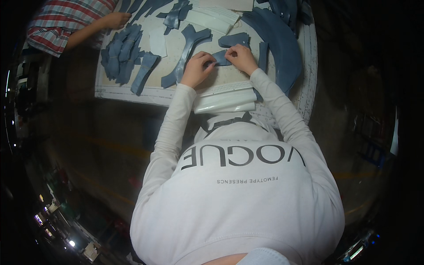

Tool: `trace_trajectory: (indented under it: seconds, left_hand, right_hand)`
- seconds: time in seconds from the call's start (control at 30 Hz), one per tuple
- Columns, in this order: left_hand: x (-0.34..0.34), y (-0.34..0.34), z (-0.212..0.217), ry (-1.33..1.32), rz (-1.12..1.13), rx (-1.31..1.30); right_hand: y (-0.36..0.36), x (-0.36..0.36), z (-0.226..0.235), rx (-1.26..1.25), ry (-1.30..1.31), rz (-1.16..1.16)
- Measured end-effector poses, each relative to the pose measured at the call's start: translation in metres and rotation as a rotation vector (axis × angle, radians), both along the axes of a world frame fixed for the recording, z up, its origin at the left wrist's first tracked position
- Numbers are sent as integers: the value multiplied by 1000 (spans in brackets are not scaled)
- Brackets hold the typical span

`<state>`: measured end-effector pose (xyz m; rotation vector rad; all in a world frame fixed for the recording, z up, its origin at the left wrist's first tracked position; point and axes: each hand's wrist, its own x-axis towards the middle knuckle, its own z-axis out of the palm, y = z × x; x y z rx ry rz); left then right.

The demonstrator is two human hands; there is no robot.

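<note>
A small dark blue leather-like piece [221, 58] lies between my two hands on the table. My left hand [198, 69] is closed with thumb and fingertips at the piece's left end. My right hand [241, 58], fingers pinched together, grips its right part. Just beyond it lies another blue piece [233, 40] with a small light spot at one end. A Y-shaped blue stack [191, 45] sits left of my left hand. Nearer to me is a white sheet with rows of small marks [226, 89], above a glossy white packet [225, 104].
A large curved blue stack [285, 48] covers the table's right side. Bundled blue pieces [121, 55] and a single stack [145, 74] lie at left. White packets [212, 20] are at the back. Another person's hand [118, 20] reaches in at the far left.
</note>
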<state>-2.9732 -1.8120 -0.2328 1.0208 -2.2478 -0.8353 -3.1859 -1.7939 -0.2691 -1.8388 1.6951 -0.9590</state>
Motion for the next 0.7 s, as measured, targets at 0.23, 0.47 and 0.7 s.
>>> trace_trajectory:
  seconds: [0.23, 0.47, 0.7]
  left_hand:
    - [-14, -16, -23, -56, -136, -86]
    - [-15, -22, -12, -51, -147, 39]
    - [-14, -25, -11, -52, -158, -63]
  right_hand:
    - [7, 13, -7, -101, 128, -14]
    - [9, 14, 8, -199, 264, -44]
    - [12, 2, 4, -146, 85, 3]
